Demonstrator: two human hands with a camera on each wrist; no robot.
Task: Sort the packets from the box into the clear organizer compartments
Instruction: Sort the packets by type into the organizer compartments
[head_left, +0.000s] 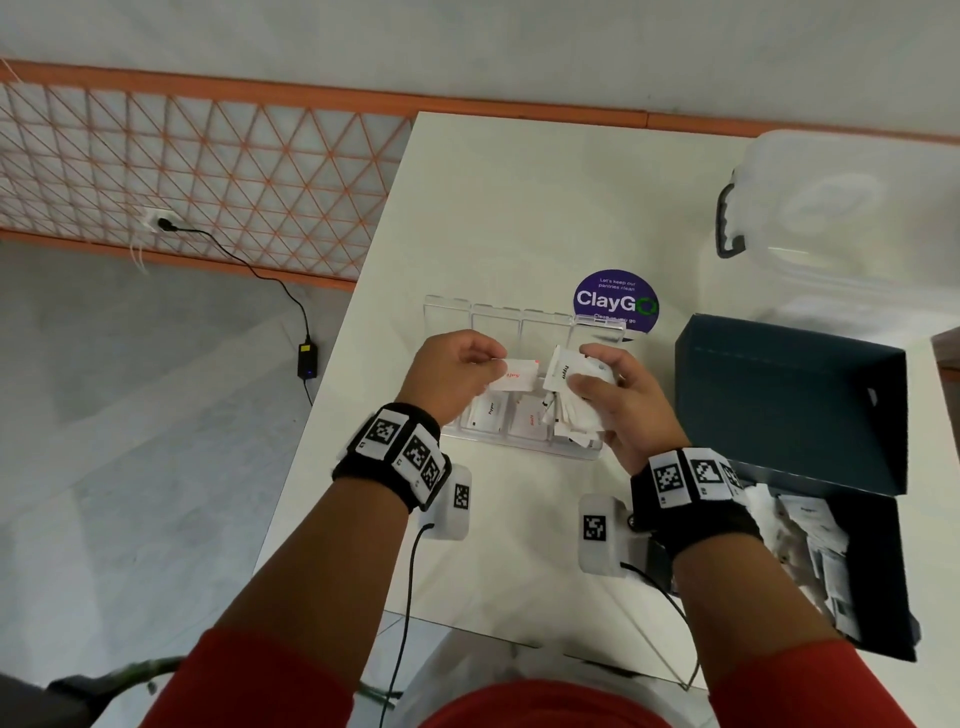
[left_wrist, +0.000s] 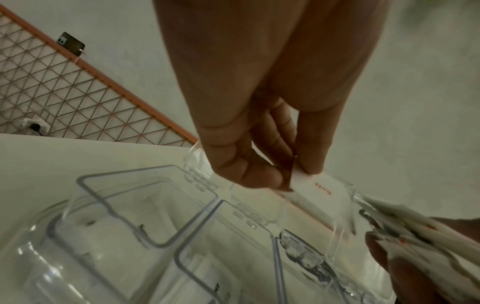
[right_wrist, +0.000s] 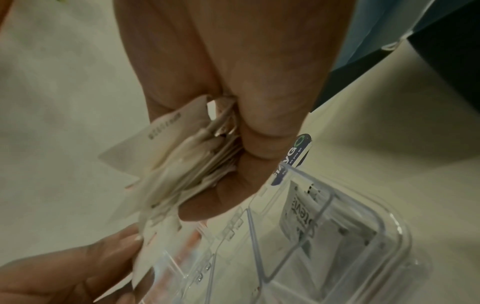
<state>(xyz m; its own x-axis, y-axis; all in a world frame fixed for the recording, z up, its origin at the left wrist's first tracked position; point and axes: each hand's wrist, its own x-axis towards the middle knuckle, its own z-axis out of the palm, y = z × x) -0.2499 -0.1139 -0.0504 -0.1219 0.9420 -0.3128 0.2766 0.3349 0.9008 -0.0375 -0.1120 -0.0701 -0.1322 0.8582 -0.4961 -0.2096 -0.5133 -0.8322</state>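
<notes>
Spillage is the main risk: the right hand (head_left: 618, 395) clutches a fanned bundle of packets (head_left: 571, 410) between curled fingers (right_wrist: 249, 131) and thumb, and a loosening squeeze would drop mixed sorts into whichever compartment lies below. A second risk is misfiling, since the left hand (head_left: 457, 374) pinches one red-lettered packet (head_left: 514, 375) at its edge between thumb and fingers (left_wrist: 249, 172), above the clear organizer (head_left: 519, 322) near the middle of the desk (head_left: 519, 197), and the white packets differ only by small print. By count: one organizer with four compartments in a row, lids raised; three compartments show packets, the leftmost is hidden by the left hand; one packet in the left hand; a bundle in the right too bunched to count; one dark box (head_left: 883, 613) at the desk's right edge, lid (head_left: 789, 405) open, holding a heap of uncountable packets.
</notes>
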